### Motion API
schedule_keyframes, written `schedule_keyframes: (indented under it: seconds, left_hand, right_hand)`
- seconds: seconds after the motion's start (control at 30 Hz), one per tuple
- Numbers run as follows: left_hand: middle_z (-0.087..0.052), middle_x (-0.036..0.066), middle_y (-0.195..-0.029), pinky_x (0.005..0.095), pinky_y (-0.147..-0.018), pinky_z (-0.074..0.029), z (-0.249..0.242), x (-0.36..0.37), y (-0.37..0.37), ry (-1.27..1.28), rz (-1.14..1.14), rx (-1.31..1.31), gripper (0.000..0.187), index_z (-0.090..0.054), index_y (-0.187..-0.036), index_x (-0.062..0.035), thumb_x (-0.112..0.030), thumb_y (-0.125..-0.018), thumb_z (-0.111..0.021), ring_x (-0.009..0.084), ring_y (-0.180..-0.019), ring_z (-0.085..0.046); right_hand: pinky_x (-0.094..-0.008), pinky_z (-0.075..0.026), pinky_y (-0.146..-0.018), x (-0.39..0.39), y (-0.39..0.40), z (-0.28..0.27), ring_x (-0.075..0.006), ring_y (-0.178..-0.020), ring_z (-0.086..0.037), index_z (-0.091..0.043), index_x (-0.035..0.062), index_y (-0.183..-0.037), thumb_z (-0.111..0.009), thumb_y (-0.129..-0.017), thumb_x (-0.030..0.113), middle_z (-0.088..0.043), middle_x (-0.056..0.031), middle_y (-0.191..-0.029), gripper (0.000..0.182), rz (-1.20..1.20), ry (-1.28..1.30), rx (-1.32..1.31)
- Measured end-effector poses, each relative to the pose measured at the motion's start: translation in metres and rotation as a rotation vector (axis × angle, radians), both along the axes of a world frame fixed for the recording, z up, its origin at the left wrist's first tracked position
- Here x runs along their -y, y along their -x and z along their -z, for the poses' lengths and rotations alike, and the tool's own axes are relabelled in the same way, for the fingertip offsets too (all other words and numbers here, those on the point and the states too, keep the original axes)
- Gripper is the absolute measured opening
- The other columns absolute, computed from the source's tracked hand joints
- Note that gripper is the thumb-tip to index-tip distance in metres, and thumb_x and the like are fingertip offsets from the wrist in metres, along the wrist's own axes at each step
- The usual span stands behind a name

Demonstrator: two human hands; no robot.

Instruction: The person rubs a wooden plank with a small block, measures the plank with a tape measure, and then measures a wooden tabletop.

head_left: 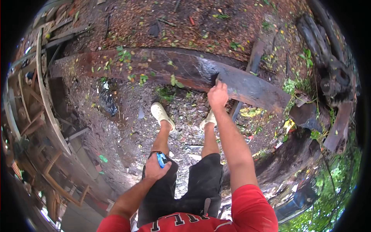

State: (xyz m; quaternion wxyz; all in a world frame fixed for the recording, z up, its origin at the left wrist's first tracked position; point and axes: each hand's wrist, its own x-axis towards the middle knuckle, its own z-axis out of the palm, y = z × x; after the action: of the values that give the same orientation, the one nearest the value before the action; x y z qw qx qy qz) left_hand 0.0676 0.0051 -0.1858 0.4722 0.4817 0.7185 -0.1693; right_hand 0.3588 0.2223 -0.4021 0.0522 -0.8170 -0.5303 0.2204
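My left hand (155,167) is wrapped round a small blue and black object (161,159), close to my left thigh. My right hand (218,94) reaches forward to the near edge of a long, dark wooden plank (247,86) lying across the ground. Its fingers are closed on a small dark piece (216,80) that touches the plank's surface; what the piece is cannot be made out. Around it the plank looks wet, with a pale scuffed patch to the left. Leaves and small plants lie on the plank's left half.
Under the plank, a narrower timber (256,56) runs crosswise. Dark logs (315,38) are piled at the upper right. Wooden frames and a long curved board (45,92) stand on the left. Pale clogs (160,113) are on my feet, on leaf-strewn ground.
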Motion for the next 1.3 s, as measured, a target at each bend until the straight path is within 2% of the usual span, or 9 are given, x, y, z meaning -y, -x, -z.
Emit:
schedule_keyframes:
  seconds: [0.2,0.37,0.57,0.67,0.73,1.03,1.13,1.2,1.3]
  left_hand:
    - [-0.06,0.029,-0.109,0.0533,-0.091,-0.045,0.002,0.009,0.035,-0.011,-0.063,0.037,0.079,-0.048,-0.122,0.0065,-0.051,-0.076,-0.073,0.047,-0.102,-0.058]
    - [-0.059,0.029,-0.108,0.0536,-0.09,-0.045,0.004,0.015,0.059,-0.049,-0.134,0.077,0.073,-0.047,-0.119,0.0037,-0.048,-0.076,-0.076,0.0474,-0.103,-0.057]
    - [-0.059,0.029,-0.109,0.0534,-0.09,-0.045,0.002,0.006,0.085,-0.031,-0.194,0.121,0.077,-0.045,-0.123,0.004,-0.049,-0.076,-0.075,0.0469,-0.104,-0.057]
    - [-0.059,0.029,-0.109,0.0523,-0.091,-0.044,0.001,0.002,0.096,-0.035,-0.221,0.111,0.078,-0.046,-0.123,0.0045,-0.051,-0.076,-0.074,0.046,-0.105,-0.056]
    - [-0.059,0.029,-0.11,0.0524,-0.091,-0.044,0.003,0.003,0.105,-0.049,-0.249,0.129,0.077,-0.046,-0.123,0.0038,-0.051,-0.076,-0.074,0.046,-0.105,-0.056]
    - [-0.06,0.028,-0.107,0.0523,-0.09,-0.045,0.004,-0.004,0.119,-0.081,-0.303,0.148,0.075,-0.048,-0.121,0.0028,-0.049,-0.075,-0.075,0.0458,-0.102,-0.058]
    - [-0.06,0.028,-0.106,0.0521,-0.088,-0.047,0.002,-0.007,0.123,-0.102,-0.312,0.162,0.074,-0.047,-0.121,0.0026,-0.047,-0.075,-0.076,0.0458,-0.101,-0.059]
    - [-0.06,0.028,-0.107,0.052,-0.088,-0.047,0.003,-0.009,0.127,-0.099,-0.327,0.165,0.074,-0.047,-0.12,0.0027,-0.048,-0.075,-0.076,0.0456,-0.101,-0.059]
    - [-0.061,0.027,-0.107,0.0518,-0.089,-0.046,0.004,-0.005,0.131,-0.103,-0.352,0.161,0.075,-0.048,-0.121,0.003,-0.05,-0.075,-0.075,0.0449,-0.101,-0.059]
  right_hand:
    - [-0.0444,-0.053,-0.085,-0.007,0.179,0.023,-0.0349,-0.104,-0.057,-0.056,0.0014,-0.129,-0.062,-0.083,0.026,-0.055,-0.0185,-0.11,0.052,-0.17,-0.12,0.045]
    - [-0.0423,-0.054,-0.083,-0.043,0.316,0.005,-0.0316,-0.098,-0.062,-0.068,0.0071,-0.103,-0.06,-0.083,0.013,-0.062,-0.0142,-0.101,0.023,-0.372,-0.075,-0.473]
    - [-0.0443,-0.051,-0.073,-0.056,0.207,-0.006,-0.0341,-0.084,-0.062,-0.067,0.0025,-0.112,-0.056,-0.088,0.021,-0.065,-0.0164,-0.098,0.032,-0.033,-0.278,-0.378]
    - [-0.0437,-0.051,-0.076,-0.05,0.11,0.044,-0.0334,-0.084,-0.06,-0.066,-0.0005,-0.114,-0.051,-0.088,0.02,-0.065,-0.0155,-0.094,0.036,0.1,-0.08,0.212]
    - [-0.0405,-0.05,-0.078,-0.052,0.122,0.098,-0.0311,-0.086,-0.059,-0.066,0.0,-0.113,-0.049,-0.087,0.018,-0.065,-0.0134,-0.091,0.035,-0.018,-0.17,0.059]
    - [-0.0434,-0.054,-0.078,-0.123,0.45,0.027,-0.0324,-0.086,-0.065,-0.068,0.0052,-0.081,-0.058,-0.082,0.017,-0.068,-0.0148,-0.09,0.015,-0.576,-0.133,-0.418]
    - [-0.042,-0.053,-0.071,-0.128,0.415,-0.012,-0.0322,-0.081,-0.064,-0.066,0.005,-0.084,-0.058,-0.085,0.017,-0.066,-0.0134,-0.085,0.014,-0.41,-0.213,-0.5]
    - [-0.0342,-0.052,-0.062,-0.13,0.351,-0.001,-0.0188,-0.067,-0.06,-0.058,0.0113,-0.082,-0.052,-0.087,0.008,-0.061,-0.0035,-0.078,0.008,-0.44,-0.323,-0.05]
    - [-0.0312,-0.05,-0.069,-0.128,0.248,0.109,-0.0189,-0.078,-0.061,-0.066,0.0071,-0.089,-0.051,-0.09,0.013,-0.063,-0.0026,-0.086,0.016,0.081,-0.482,-0.029]
